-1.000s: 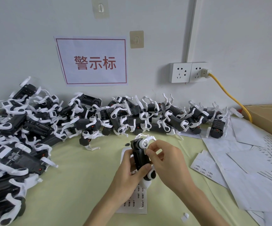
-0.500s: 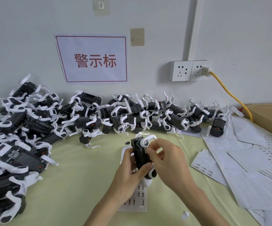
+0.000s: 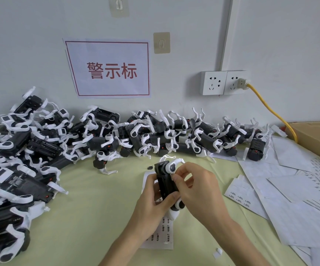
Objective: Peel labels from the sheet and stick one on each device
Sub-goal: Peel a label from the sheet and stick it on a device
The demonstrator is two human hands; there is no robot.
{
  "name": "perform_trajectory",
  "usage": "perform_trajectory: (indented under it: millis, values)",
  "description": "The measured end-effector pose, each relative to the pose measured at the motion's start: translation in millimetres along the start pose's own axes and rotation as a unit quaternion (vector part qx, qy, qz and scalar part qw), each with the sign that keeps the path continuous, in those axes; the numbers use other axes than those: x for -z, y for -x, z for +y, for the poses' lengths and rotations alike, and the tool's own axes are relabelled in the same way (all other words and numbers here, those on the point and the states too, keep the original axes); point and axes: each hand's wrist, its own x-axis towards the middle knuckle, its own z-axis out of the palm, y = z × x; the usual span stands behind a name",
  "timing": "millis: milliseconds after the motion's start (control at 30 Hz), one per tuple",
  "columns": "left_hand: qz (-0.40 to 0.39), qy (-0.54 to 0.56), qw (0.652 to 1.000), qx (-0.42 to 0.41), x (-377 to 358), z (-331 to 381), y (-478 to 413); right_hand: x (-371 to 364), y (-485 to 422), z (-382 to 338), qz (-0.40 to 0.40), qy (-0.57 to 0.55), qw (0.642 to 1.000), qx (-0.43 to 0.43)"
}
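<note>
Black device (image 3: 166, 182) gripped by left hand (image 3: 151, 203); right hand (image 3: 197, 191) pinches its side.

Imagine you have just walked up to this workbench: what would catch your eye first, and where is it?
First, the two hands at the centre: the left hand grips a black and white device upright while the right hand works at its side. Behind them a long heap of devices runs along the wall and piles up at the left. Above it hangs a red-lettered sign.

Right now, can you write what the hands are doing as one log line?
step: sticking label | left hand: holds device | right hand: fingertips at device side | label sheet: on table under hands | pile: waiting
</note>
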Motion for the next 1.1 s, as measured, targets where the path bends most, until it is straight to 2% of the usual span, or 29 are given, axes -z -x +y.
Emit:
perform_trajectory:
  millis: [100, 233, 400, 633, 800, 933, 1100]
  values:
    - [0.004, -0.006, 1.0, 0.005, -1, -2, 1, 2, -1, -1, -0.001, -0.031, 0.999, -0.032]
    - [0.004, -0.004, 1.0, 0.017, 0, -2, 1, 9, -7, 0, -0.006, -0.128, 0.987, -0.097]
    - [0.004, 0.042, 0.999, 0.031, 1, -3, -3, 6, -9, 1, -0.098, -0.23, 0.954, -0.164]
    - [0.006, 0.082, 0.996, 0.025, 7, 2, -4, 7, -8, -3, -0.139, -0.322, 0.924, -0.155]
    - [-0.032, 0.079, 0.996, 0.009, 5, 2, -1, 3, -6, -1, -0.09, -0.336, 0.929, -0.124]
    - [-0.066, 0.086, 0.994, 0.003, 4, 3, 2, 8, -9, 5, -0.108, -0.403, 0.896, -0.151]
    - [-0.079, 0.118, 0.99, 0.015, 3, 1, 4, 12, -12, 6, -0.144, -0.437, 0.876, -0.144]
